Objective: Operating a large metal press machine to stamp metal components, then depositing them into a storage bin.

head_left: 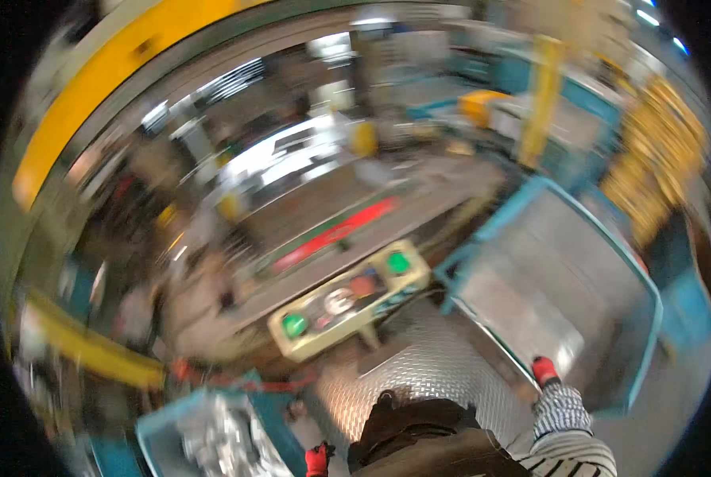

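My right hand (pixel 544 371), in a red glove with a patterned sleeve behind it, reaches over the near edge of a blue-framed metal bin (pixel 655 318) on the right. Just ahead of its fingers lies a flat grey metal sheet (pixel 542 322) with a bright reflection. Blur hides whether the fingers grip the sheet or only touch it. Low in the view, my left hand (pixel 318 459), also red-gloved, hangs beside a blue bin (pixel 153 425) of shiny metal pieces (pixel 228 441). Its fingers are smeared, and nothing can be made out in them.
A cream control box (pixel 359 298) with green buttons stands ahead of me, before a large press (pixel 292 171) with a red strip (pixel 339 232) along its bed. Diamond-plate flooring (pixel 419 370) lies beneath me. Yellow posts (pixel 542 103) and stacked yellow items (pixel 657 151) stand at right.
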Tool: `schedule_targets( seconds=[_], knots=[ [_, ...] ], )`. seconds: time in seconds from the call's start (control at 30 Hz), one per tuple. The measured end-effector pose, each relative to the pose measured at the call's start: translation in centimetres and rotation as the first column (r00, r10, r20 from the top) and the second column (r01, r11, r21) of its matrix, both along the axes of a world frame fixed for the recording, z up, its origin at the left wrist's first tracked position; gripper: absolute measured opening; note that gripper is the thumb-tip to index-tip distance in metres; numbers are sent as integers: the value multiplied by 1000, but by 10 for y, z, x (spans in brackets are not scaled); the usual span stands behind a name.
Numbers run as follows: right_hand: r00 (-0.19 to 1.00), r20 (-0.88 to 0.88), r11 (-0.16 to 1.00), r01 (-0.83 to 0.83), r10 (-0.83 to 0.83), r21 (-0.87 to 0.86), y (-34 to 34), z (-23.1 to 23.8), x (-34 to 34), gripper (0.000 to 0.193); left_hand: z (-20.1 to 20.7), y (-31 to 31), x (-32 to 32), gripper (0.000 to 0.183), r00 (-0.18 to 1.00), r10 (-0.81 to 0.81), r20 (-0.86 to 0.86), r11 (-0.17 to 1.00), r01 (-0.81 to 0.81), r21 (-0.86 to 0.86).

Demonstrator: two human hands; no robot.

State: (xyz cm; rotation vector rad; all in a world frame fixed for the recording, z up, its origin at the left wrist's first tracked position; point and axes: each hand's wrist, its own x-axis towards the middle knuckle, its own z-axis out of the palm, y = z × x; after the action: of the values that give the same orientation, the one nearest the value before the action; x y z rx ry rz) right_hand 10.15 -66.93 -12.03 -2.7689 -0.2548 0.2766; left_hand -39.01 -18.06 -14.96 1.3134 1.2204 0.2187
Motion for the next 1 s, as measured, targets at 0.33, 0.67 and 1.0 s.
schedule_targets(
  seconds=[0.33,0.67,1.0],
  knots=[
    [644,-429,750,647,-633,-136,2,34,-304,24,28,47,319,44,448,-892,-61,450,893,-26],
    [-110,-519,-130,992,-847,1,131,33,-527,23,41,-131,439,42,-414,-910,-14,-414,910,-7],
    [-558,-521,-607,789,-646,-93,243,-129,-640,25,65,-308,455,41,-674,-735,-74,-678,729,95]
  ],
)
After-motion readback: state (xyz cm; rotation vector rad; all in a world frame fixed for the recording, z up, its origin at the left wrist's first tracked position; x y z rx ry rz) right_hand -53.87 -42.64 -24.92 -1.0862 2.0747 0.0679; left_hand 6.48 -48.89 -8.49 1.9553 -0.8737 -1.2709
